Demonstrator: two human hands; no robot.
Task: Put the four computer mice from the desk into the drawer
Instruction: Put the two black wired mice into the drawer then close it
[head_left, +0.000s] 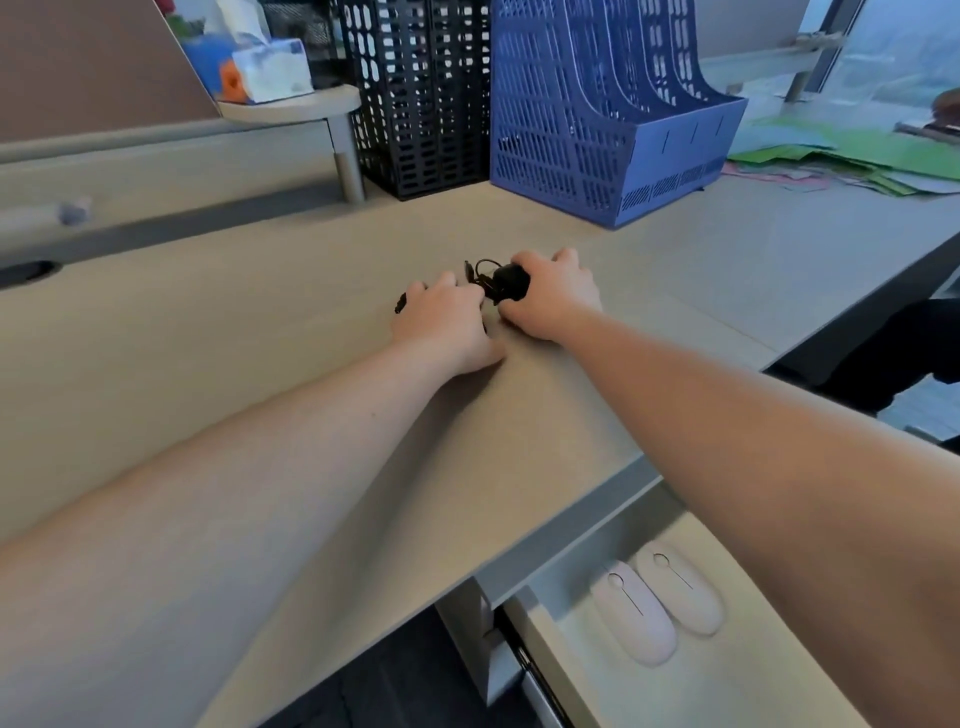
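Two pale pink mice (635, 618) (680, 592) lie side by side in the open drawer (540, 634) at the lower right. On the desk (260, 364), my right hand (553, 296) is closed over a black wired mouse (511, 282), whose coiled cable (480, 273) sticks out to the left. My left hand (441, 325) lies over another black object, mostly hidden; only a black cable end (400, 303) shows at its left edge. The two hands nearly touch.
A black mesh file holder (421, 93) and a blue one (597, 104) stand at the back of the desk. A tissue box (270, 67) sits on a small shelf at the back left. Green papers (857, 156) lie at the far right.
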